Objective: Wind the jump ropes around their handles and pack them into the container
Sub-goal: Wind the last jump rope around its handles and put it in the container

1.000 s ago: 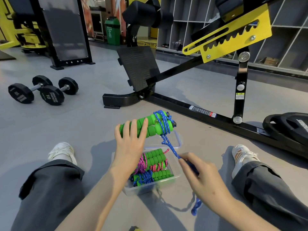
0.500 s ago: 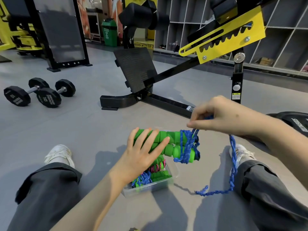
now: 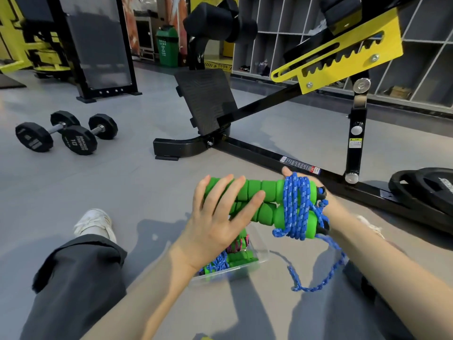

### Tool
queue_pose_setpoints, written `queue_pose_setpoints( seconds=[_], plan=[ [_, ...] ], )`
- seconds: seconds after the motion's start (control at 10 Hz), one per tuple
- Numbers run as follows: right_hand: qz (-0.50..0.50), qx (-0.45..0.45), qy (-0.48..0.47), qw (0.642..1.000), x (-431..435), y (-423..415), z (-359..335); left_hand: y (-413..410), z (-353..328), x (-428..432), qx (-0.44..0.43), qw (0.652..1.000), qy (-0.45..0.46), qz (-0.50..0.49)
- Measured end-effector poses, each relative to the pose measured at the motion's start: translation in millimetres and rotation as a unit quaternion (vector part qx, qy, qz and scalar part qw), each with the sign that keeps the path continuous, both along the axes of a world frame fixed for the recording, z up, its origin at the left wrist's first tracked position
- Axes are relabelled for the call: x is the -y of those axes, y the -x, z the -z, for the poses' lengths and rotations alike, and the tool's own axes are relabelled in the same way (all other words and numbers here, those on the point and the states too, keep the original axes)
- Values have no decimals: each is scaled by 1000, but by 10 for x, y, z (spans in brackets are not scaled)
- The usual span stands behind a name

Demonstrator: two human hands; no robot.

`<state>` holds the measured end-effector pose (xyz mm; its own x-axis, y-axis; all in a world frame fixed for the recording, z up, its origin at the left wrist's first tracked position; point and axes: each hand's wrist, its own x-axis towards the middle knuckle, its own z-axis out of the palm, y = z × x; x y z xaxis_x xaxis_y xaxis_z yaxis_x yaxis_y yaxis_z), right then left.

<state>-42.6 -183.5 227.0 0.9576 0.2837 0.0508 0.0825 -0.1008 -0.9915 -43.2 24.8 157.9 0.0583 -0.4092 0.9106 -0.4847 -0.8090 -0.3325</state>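
Note:
Two green foam jump rope handles (image 3: 257, 200) lie side by side in the air above the container. My left hand (image 3: 215, 222) grips their left end, fingers laid across the front. A blue rope (image 3: 296, 204) is wound in several turns round their right end. My right hand (image 3: 337, 209) sits behind that end, mostly hidden, with one fingertip over the top, holding the rope. The loose tail (image 3: 318, 287) hangs in a loop down to the floor. Below my left hand, the clear plastic container (image 3: 257, 258) holds wound ropes with green handles (image 3: 239, 257).
My legs in dark trousers and white shoes (image 3: 94, 224) lie on either side of the container on the grey floor. A black and yellow bench frame (image 3: 264, 155) runs just beyond my hands. Weight plates (image 3: 426, 190) lie at the right, dumbbells (image 3: 66, 136) at the left.
My right hand came down from above the handles to behind their right end, taking the blue rope round them. The loose tail is shorter. My left hand still holds the handles.

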Motion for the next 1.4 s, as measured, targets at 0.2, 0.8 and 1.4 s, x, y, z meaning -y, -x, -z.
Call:
queue_pose_setpoints(
  seconds=[0.2, 0.8, 1.4],
  plan=[
    [89, -53, -156, 982, -363, 187, 645, -72, 94, -19, 9, 999, 4, -47],
    [37, -11, 232, 972, -373, 647, 357, -314, 364, -201, -59, 980, -14, -189],
    [-57, 134, 396, 907, 97, 431, -849, -315, 478, -260, -112, 976, -96, -157]
  ],
)
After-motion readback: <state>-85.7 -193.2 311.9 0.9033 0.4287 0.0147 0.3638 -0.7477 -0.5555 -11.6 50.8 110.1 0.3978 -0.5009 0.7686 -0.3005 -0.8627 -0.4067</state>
